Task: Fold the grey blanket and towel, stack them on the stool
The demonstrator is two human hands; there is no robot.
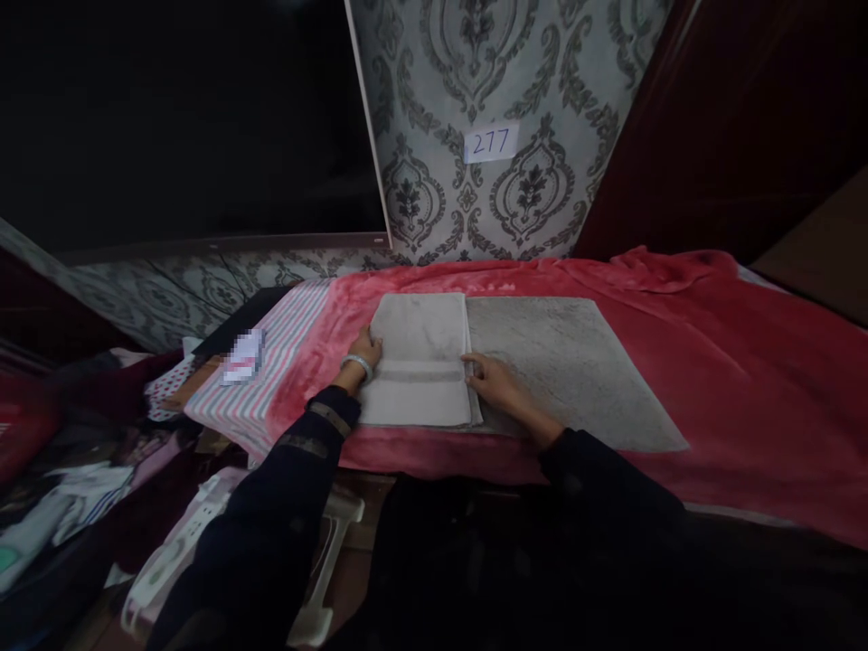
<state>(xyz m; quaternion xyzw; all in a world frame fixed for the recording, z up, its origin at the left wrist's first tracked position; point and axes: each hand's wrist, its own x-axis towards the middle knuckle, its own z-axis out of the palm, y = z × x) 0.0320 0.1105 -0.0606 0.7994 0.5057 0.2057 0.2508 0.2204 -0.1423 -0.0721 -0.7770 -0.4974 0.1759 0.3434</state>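
Observation:
A pale grey folded cloth (pixel 420 334), with a band-like crease across it, lies on the left part of a flat, darker grey mat (pixel 576 371). At its left edge is my left hand (pixel 363 353), fingers curled on the border, a bracelet around the wrist. My right hand (pixel 495 382) pinches the cloth's right edge, where several layers show. The fingertips under the edges are partly hidden. Beneath both pieces spreads a red plush blanket (pixel 732 362).
A striped cloth (pixel 271 353) with a small packet (pixel 244 355) lies on the left. Behind stand a large dark screen (pixel 190 127) and a patterned wall with a paper label (pixel 491 142). Clothes (pixel 81 497) and a white plastic item (pixel 176 551) are at the lower left.

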